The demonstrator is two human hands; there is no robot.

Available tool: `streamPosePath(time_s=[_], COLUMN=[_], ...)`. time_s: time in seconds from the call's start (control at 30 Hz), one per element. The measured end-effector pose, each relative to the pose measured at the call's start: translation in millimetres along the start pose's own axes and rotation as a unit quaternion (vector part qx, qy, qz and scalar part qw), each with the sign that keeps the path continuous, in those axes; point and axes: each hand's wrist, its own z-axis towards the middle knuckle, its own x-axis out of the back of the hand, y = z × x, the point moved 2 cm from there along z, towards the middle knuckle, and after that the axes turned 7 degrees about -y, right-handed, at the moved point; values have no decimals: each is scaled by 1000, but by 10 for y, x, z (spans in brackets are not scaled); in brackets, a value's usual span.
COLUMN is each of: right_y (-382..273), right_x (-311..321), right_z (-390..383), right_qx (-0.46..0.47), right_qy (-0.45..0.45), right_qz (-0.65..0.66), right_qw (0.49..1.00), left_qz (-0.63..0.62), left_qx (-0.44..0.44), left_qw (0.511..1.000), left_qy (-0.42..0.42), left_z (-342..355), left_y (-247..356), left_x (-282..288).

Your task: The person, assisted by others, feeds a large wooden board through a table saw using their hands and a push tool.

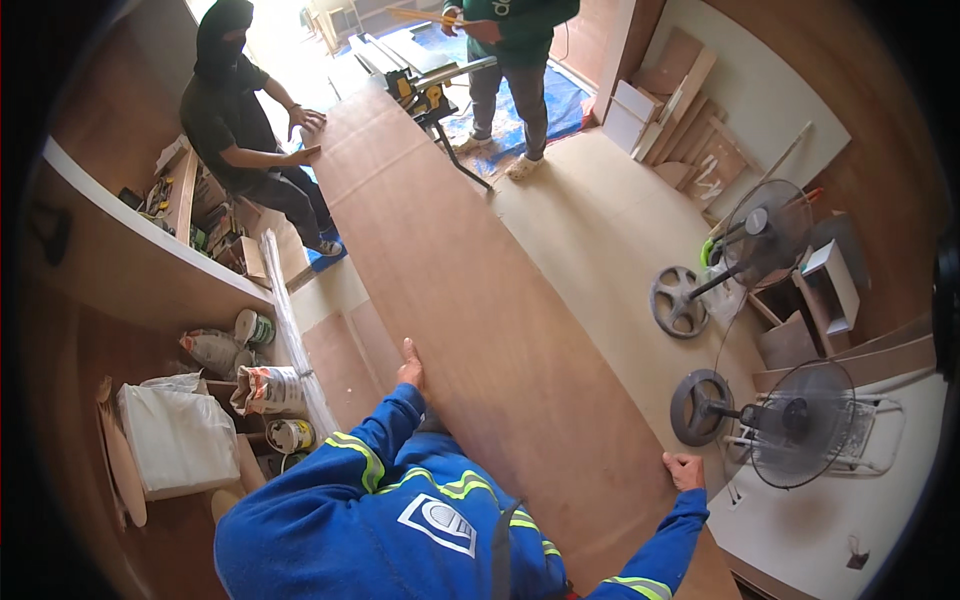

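Observation:
A long reddish-brown plywood board [470, 300] stretches from my body toward a saw on a folding stand [425, 95]. My left hand [411, 370] grips the board's left edge, thumb up along it. My right hand [684, 470] has its fingers curled round the right edge near the lower end. A co-worker in dark clothes [235, 140] stands at the far left end with both hands on the board. Another person in a green top [510, 40] stands beside the saw, holding something yellow.
Two standing fans [770, 230] [795, 420] are at the right, with wood offcuts [685, 120] leaning on the wall behind. Along the left are sacks [268, 390], buckets [255, 327], a white wrapped package [175, 440] and shelves of tools [170, 200]. A blue sheet [565, 110] covers the far floor.

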Motion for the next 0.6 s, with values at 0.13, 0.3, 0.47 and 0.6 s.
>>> streamPosePath(time_s=[0.13, 0.3, 0.47, 0.6], right_y=[-110, -3, 256, 254], right_x=[-84, -164, -390, -382], right_z=[-96, 58, 278, 291], right_qx=[1, -4, -26, -41], right_qy=[35, 32, 51, 42], right_qz=[8, 23, -1, -68], right_qw=[999, 999, 998, 996], left_qz=[-20, 34, 41, 30], left_qx=[-1, 14, 16, 11], left_qw=[1000, 999, 999, 999], left_qy=[-7, 36, 26, 10], left_z=[-190, -166, 88, 128], left_y=[58, 96, 18, -20], left_x=[-177, -183, -9, -4])
